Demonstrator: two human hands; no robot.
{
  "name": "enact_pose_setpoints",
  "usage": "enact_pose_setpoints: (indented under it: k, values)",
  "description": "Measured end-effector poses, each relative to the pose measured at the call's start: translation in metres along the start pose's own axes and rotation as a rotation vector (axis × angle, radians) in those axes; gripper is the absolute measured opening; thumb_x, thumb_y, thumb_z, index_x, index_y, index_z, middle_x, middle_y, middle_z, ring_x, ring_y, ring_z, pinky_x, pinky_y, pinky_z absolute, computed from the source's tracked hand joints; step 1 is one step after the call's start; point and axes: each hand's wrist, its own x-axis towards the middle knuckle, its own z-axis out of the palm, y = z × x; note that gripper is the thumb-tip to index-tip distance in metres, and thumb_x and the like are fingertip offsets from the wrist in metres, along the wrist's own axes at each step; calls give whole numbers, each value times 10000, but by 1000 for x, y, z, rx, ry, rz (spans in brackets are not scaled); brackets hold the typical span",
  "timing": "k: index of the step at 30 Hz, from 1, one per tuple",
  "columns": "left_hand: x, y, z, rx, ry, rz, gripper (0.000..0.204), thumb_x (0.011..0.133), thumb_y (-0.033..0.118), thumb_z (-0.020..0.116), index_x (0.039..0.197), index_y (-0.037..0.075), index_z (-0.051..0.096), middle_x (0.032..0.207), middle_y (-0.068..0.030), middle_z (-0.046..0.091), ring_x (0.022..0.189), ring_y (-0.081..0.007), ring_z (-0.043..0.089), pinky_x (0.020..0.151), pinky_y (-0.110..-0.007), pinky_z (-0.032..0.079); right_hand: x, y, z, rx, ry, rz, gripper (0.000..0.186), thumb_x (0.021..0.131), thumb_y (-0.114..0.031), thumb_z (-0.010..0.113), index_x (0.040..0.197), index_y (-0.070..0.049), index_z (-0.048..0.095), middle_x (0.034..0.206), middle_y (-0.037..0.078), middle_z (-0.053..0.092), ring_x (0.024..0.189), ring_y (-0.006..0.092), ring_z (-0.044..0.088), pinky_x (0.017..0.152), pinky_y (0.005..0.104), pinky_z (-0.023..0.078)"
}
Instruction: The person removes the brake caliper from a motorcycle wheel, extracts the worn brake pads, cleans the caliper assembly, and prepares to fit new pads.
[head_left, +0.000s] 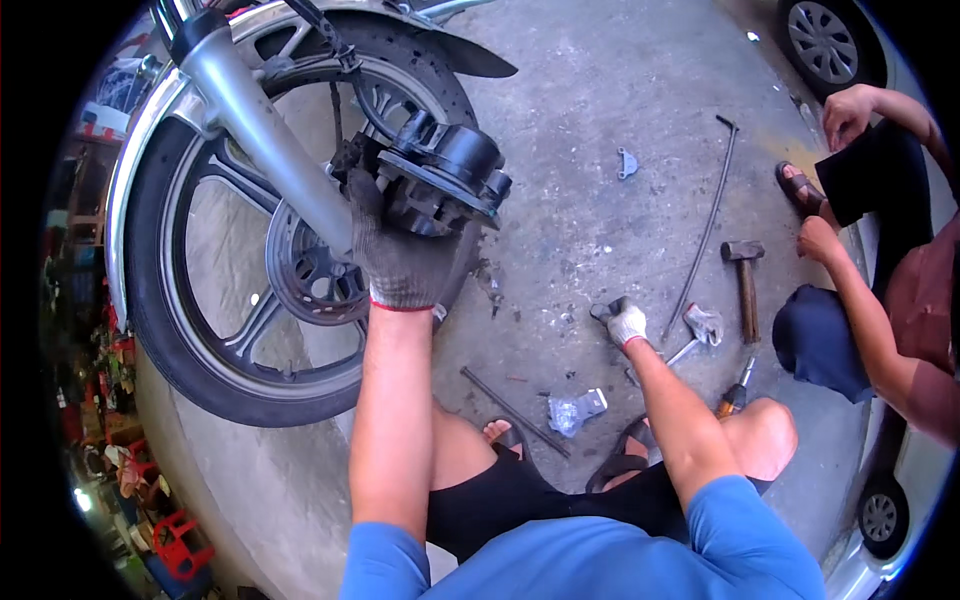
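Beside the motorcycle's front wheel (pixel 150 270), a chunky black brake caliper (pixel 440 165) sits in the left hand (pixel 405 255), its gloved grip wrapped around the underside; how far the right hand's (pixel 627 322) grip closes, I cannot tell; a plastic packet's (pixel 570 411) print is unreadably small.

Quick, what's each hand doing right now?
Left hand, grey-gloved: holding a chunky black metal motorcycle part.
Right hand, white-and-grey-gloved: low down; can't tell whether it's holding anything.
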Motion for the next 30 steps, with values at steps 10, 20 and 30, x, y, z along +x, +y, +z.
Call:
enact_pose_setpoints:
  k: [10,20,30]
  values:
    - [0,5,-14,108,111,61,714,780,638,675,1302,164,564,1269,-62,604,1198,-311,545,1010,-565,408,3,-8,24,-93,-5,38,410,759,-307,762,1053,-46,646,1015,190,702,980,369,664,849,432,518]
    - [9,-4,-4,54,107,68,657,843,618,612,1341,201,516,1262,-57,615,1175,-305,570,1016,-557,418,5,1,21,-220,25,2,391,755,-276,768,1039,-48,627,1014,207,670,985,390,636,864,461,500]
    - [18,-3,1,2,87,86,654,852,616,601,1312,154,551,1272,-87,608,1183,-327,560,1020,-591,412,6,-6,17,-297,-15,-12,408,781,-283,737,1084,-43,604,1049,229,666,999,400,638,878,462,506]
